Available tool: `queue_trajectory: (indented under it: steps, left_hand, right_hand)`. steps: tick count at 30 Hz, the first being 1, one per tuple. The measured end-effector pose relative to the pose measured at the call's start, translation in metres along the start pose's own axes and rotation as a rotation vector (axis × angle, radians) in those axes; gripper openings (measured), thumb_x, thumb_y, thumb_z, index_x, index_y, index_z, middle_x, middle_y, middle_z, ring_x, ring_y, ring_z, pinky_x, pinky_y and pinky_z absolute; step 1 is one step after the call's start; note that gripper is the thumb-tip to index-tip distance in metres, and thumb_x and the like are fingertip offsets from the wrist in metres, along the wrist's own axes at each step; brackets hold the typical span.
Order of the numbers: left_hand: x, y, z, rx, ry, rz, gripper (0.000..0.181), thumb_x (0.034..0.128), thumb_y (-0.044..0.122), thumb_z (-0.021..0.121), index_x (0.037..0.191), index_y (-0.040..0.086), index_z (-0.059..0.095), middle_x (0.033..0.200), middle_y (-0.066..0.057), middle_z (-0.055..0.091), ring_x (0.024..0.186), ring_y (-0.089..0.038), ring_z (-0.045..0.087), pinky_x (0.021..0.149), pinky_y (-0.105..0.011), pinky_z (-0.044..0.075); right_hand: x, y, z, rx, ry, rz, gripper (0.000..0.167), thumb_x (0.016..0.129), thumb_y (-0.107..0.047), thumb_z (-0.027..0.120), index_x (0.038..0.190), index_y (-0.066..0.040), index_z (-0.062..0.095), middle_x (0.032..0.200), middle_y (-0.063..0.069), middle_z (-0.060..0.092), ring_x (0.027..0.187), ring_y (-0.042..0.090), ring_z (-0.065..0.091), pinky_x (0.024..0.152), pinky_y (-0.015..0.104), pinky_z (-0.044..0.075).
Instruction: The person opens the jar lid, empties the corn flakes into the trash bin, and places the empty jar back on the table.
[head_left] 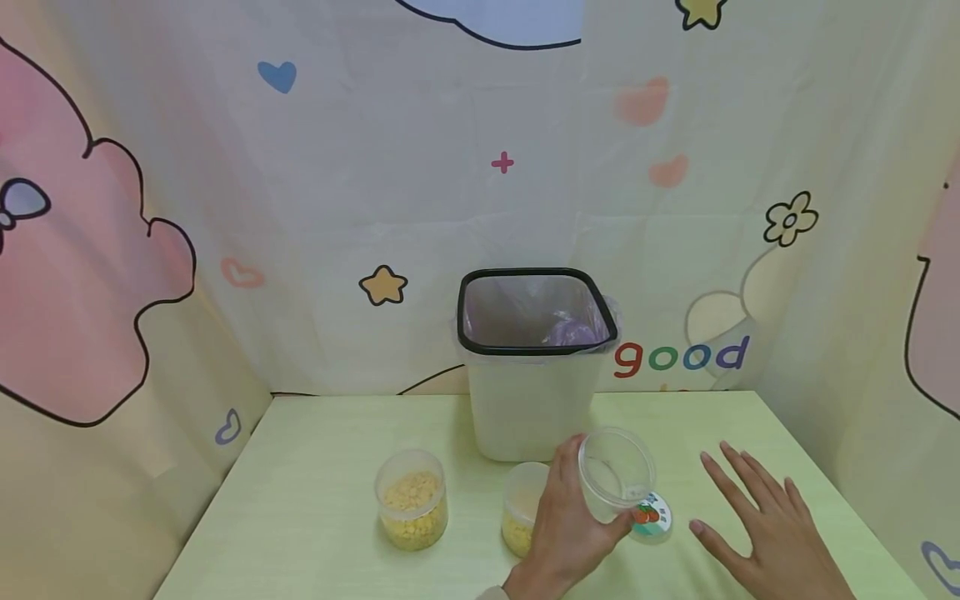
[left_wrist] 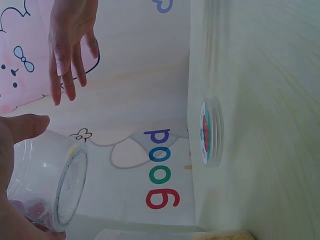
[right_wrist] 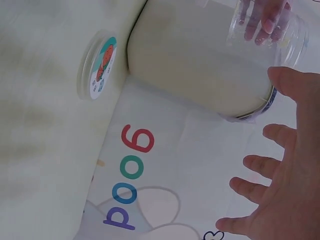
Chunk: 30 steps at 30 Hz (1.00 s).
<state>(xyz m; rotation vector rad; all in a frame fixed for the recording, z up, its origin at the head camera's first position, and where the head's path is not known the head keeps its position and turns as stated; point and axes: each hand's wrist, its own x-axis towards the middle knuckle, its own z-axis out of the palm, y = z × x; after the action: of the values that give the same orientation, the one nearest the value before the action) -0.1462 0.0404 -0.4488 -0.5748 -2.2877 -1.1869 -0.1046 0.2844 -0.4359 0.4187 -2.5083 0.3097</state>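
Two bare hands work above a pale green table [head_left: 322, 467]. On the near side, right of centre, the left hand [head_left: 562, 525] grasps a see-through jar [head_left: 617, 475], its thumb on the near side of the wall and the other fingers curled round the left and far side. The jar is held above the table, just in front of the bin [head_left: 532, 408].

Farther right, the right hand [head_left: 776, 529] is released, fingers spread and extended, touching nothing, with the thumb pointing toward the jar.

Between the hands, on the table, lies a round lid [head_left: 654, 518] with a white and teal label showing red-orange shapes; its edge looks layered, and I cannot tell whether it is one piece or several. The jar partly overlaps it from the head view.

To the left of the left hand, a small tub [head_left: 517, 529] holding yellow bits is partly hidden by the wrist. Well to its left stands a larger-looking tub [head_left: 412, 504], also with yellow bits.

Behind, at the far middle, the whitish bin has a black rim and a clear liner, with purplish plastic inside. Colourful "good" lettering [head_left: 681, 356] marks the backdrop [head_left: 420, 167].
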Motion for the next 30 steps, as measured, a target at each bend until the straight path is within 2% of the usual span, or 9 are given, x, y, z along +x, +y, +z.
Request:
queue_trajectory:
  steps: [4,8,13,16,23,27,30]
  left_hand:
    - [-0.003,0.001,0.006,-0.004,-0.026,-0.036,0.099,0.0673,0.037,0.089,0.145,0.013,0.033,0.138,0.002,0.048,0.12,-0.013,0.056,0.1,-0.029,0.051]
    - [-0.005,0.001,0.011,-0.016,-0.048,-0.066,0.098,0.068,0.037,0.088,0.146,0.013,0.033,0.138,0.003,0.047,0.121,-0.013,0.055,0.102,-0.03,0.05]
    - [-0.011,0.001,0.02,-0.04,-0.073,-0.079,0.098,0.0683,0.037,0.087,0.147,0.017,0.031,0.138,0.003,0.048,0.122,-0.013,0.055,0.103,-0.028,0.049]
    - [-0.014,0.001,0.025,-0.034,-0.089,-0.098,0.099,0.0681,0.038,0.087,0.147,0.018,0.031,0.138,0.004,0.048,0.121,-0.012,0.055,0.101,-0.027,0.05]
    - [-0.021,0.0,0.035,-0.026,-0.176,-0.211,0.097,0.0678,0.04,0.087,0.146,0.024,0.032,0.135,0.007,0.049,0.116,-0.007,0.055,0.097,-0.027,0.052]
    - [-0.023,-0.002,0.04,-0.01,-0.205,-0.239,0.097,0.0677,0.042,0.087,0.145,0.023,0.032,0.134,0.007,0.049,0.116,-0.007,0.054,0.097,-0.028,0.051]
    - [-0.025,-0.004,0.043,-0.006,-0.218,-0.246,0.096,0.0682,0.042,0.087,0.145,0.022,0.033,0.134,0.007,0.049,0.116,-0.006,0.053,0.097,-0.028,0.051]
  right_hand:
    - [-0.004,0.003,0.0,-0.001,0.001,0.005,0.084,0.082,-0.042,0.073,0.154,-0.029,0.032,0.16,0.004,0.032,0.153,0.018,0.013,0.123,0.056,-0.008]
    - [-0.007,0.005,0.002,-0.006,-0.023,0.03,0.085,0.083,-0.043,0.072,0.155,-0.03,0.029,0.161,0.003,0.03,0.154,0.016,0.01,0.122,0.056,-0.011]
    - [-0.011,0.008,0.003,-0.022,-0.038,0.046,0.086,0.083,-0.043,0.072,0.155,-0.029,0.028,0.163,0.001,0.026,0.154,0.012,0.004,0.121,0.053,-0.015]
    - [-0.013,0.01,0.003,-0.021,-0.025,0.035,0.086,0.082,-0.04,0.074,0.155,-0.027,0.03,0.163,0.001,0.026,0.154,0.008,0.002,0.122,0.052,-0.014]
    - [-0.016,0.014,0.006,-0.035,-0.07,0.062,0.087,0.085,-0.044,0.07,0.157,-0.029,0.023,0.162,0.005,0.026,0.155,0.015,0.003,0.119,0.047,-0.022]
    - [-0.018,0.016,0.008,-0.037,-0.091,0.078,0.087,0.086,-0.046,0.069,0.157,-0.03,0.021,0.16,0.009,0.029,0.154,0.021,0.007,0.117,0.044,-0.024]
    - [-0.02,0.017,0.009,-0.032,-0.099,0.086,0.087,0.086,-0.046,0.069,0.157,-0.03,0.022,0.158,0.011,0.031,0.153,0.026,0.013,0.117,0.047,-0.022]
